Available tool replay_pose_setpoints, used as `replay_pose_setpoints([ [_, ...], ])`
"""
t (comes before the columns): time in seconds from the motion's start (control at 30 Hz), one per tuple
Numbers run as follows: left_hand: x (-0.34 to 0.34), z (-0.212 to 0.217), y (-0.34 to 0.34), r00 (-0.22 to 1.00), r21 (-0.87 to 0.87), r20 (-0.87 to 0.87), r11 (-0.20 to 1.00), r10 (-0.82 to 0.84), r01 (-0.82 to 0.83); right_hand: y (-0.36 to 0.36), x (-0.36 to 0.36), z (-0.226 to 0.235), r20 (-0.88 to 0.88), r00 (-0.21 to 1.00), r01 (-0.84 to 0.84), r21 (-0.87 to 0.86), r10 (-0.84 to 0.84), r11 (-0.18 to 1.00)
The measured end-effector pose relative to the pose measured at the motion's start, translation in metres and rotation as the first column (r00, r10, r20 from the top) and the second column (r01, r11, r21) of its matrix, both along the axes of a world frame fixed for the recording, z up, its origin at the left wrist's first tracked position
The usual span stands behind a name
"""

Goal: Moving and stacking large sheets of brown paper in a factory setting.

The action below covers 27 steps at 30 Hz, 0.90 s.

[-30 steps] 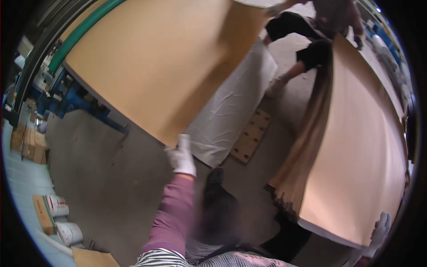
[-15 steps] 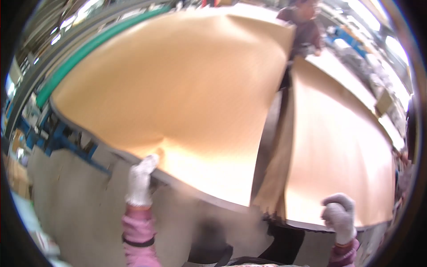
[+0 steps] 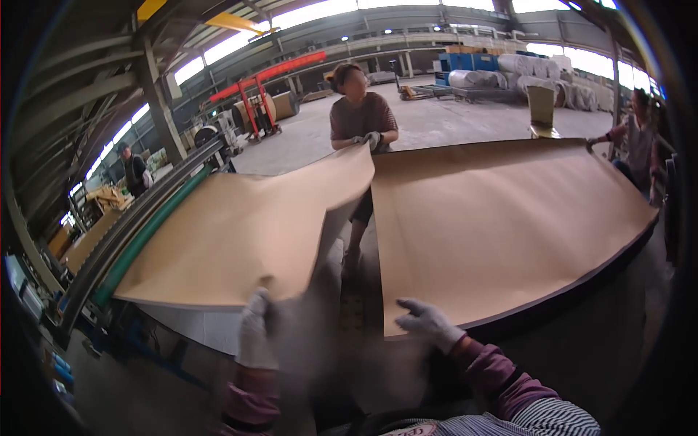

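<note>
Left hand [image 3: 254,330] grips tan veneer sheet [image 3: 247,232]; right hand [image 3: 429,323] hovers open.

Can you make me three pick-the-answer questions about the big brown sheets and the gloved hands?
1. Where is the left hand in a white glove?
A. at the near edge of the thin tan-brown sheet
B. on the floor
C. on the green rail

2. What colour are the gloves?
A. black
B. white
C. red

3. How is the right hand in a white glove?
A. fist around a tool
B. in a pocket
C. open beside the flat stack of tan sheets

Answers: 1 A, it grips that edge. 2 B, both look white. 3 C, fingers spread, holding nothing.
</note>
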<state>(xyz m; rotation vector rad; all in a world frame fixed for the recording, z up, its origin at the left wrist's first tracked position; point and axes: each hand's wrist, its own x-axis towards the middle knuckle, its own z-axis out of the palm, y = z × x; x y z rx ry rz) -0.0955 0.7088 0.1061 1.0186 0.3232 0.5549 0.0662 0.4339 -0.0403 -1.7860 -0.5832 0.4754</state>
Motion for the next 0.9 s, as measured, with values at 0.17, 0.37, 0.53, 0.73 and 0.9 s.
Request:
replay_pose_setpoints([
  [0.17, -0.001, -0.092, -0.034, 0.987, 0.487, -0.095, 0.871, 0.127, -0.065, 0.051, -0.104, 0.067, -0.251, 0.907, -0.208, 0.432, 0.339, 0.878],
  [0.37, 0.01, -0.119, -0.085, 0.848, 0.193, -0.53, 0.97, -0.025, 0.149, 0.059, -0.099, 0.053, -0.814, 0.576, 0.405, 0.362, 0.074, 0.839],
  [0.53, 0.003, -0.148, -0.083, 0.98, -0.265, -0.067, 0.95, -0.188, 0.165, 0.005, -0.063, -0.018, 0.751, 0.655, 0.199, -0.063, -0.084, 0.978],
  [0.73, -0.028, -0.094, -0.032, 0.999, -0.265, -0.037, 0.964, -0.002, -0.008, -0.046, -0.089, 0.068, -0.2, 0.932, 0.353, 0.321, -0.302, 0.879],
  [0.9, -0.029, -0.098, -0.001, 0.991, -0.168, -0.109, 0.982, 0.072, -0.09, -0.092, -0.083, 0.086, -0.373, 0.878, 0.433, 0.348, -0.301, 0.831],
])
